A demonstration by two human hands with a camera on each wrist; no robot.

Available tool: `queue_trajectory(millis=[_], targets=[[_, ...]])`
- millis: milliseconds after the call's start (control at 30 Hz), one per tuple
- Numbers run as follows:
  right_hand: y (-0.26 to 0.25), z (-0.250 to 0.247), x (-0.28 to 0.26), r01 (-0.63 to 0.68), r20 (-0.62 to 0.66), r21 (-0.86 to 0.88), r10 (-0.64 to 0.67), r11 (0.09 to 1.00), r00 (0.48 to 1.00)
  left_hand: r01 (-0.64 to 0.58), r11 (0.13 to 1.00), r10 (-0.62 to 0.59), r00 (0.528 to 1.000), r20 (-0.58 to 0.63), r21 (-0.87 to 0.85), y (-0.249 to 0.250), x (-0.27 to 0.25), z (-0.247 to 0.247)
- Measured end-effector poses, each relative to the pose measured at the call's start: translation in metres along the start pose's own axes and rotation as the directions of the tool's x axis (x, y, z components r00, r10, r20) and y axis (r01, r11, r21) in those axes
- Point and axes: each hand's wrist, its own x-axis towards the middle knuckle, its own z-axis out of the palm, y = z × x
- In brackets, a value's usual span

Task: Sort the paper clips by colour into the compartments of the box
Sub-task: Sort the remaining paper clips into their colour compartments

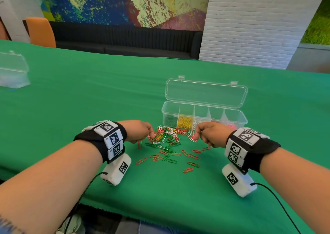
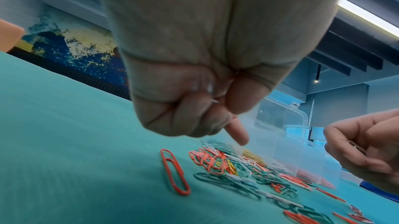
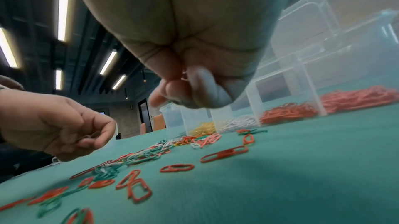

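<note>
Fingers on both hands are curling into pinches over the loose pile of paper clips (image 1: 167,137), which is lying on the green cloth (image 1: 71,94) just in front of the box (image 1: 203,117).

Head view: left hand (image 1: 138,131) is working the pile's left edge, fingertips pointing down at a red clip. Right hand (image 1: 208,133) is hovering at the pile's right edge, just in front of the box, fingers bunching together. Box is sitting behind the pile with its lid (image 1: 205,92) standing open, probably so drops are short. Compartments from the left are looking like green, yellow, white, then red or pink ones partly hidden by the right hand.

Left wrist view: left hand's fingers (image 2: 190,116) are curling tight with something thin and metallic pinched against the thumb (looks like a clip, colour unclear). One finger is pointing down at the pile. A lone red clip (image 2: 175,171) is lying left of the pile.

Right wrist view: right hand's fingers (image 3: 207,89) are closing on what looks like a thin reddish clip; can't tell how many. The left hand here is showing clips cradled in its curled fingers, likely batching one colour before a trip to the box. Plenty of red, green and white are remaining unsorted.
</note>
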Motion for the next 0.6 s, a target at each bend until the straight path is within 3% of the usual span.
queue_trajectory(millis=[133, 233, 367, 600], targets=[[0.000, -0.005, 0.001, -0.020, 0.055, -0.007, 0.020, 1.000, 0.998, -0.003, 0.985, 0.007, 1.000, -0.021, 0.170, 0.007, 0.000, -0.005], [-0.002, -0.006, 0.006, 0.008, 0.030, -0.175, -0.003, 0.985, 1.000, -0.022, 0.961, 0.049, 0.995, -0.090, 0.275, 0.006, 0.005, -0.007], [-0.007, -0.003, 0.016, 0.065, -0.049, -0.442, -0.097, 0.895, 0.994, -0.012, 0.953, 0.059, 0.987, -0.148, 0.303, 0.012, 0.014, -0.009], [-0.012, 0.005, 0.036, 0.063, -0.009, -0.564, -0.082, 0.823, 0.997, -0.021, 0.945, 0.079, 0.983, -0.166, 0.327, 0.026, 0.041, -0.003]])
